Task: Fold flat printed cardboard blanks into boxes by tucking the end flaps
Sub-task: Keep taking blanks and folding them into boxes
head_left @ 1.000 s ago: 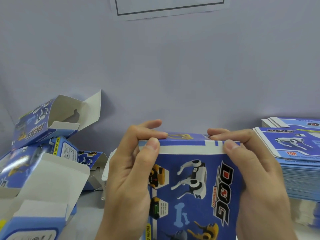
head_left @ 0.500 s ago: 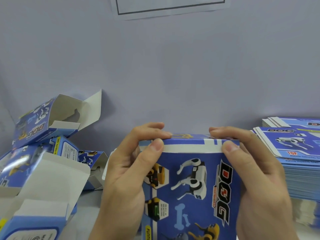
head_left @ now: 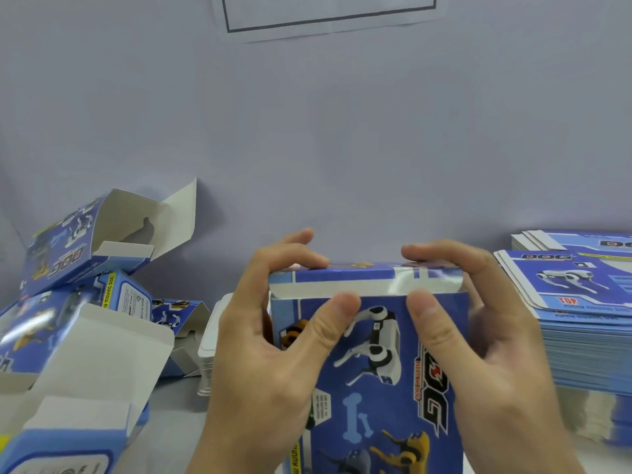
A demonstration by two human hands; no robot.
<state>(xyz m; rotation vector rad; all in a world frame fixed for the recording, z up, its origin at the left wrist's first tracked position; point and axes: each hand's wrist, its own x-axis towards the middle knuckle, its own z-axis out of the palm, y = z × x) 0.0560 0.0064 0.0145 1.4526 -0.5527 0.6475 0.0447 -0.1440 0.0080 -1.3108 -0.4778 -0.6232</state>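
Centrally, left hand [head_left: 260, 364] and right hand [head_left: 492, 340] grip the box [head_left: 383, 371]; thumbs press its nearly closed top flap [head_left: 366, 285].

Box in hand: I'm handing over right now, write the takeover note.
Left hand and right hand both grip the upright box, thumbs on its front, fingers over the top flap.
Flap is bent over but its white tuck strip still shows; not fully in.
Folded boxes lie left with ends open; flat blanks stacked right.
Left: finish the tuck, then next blank.
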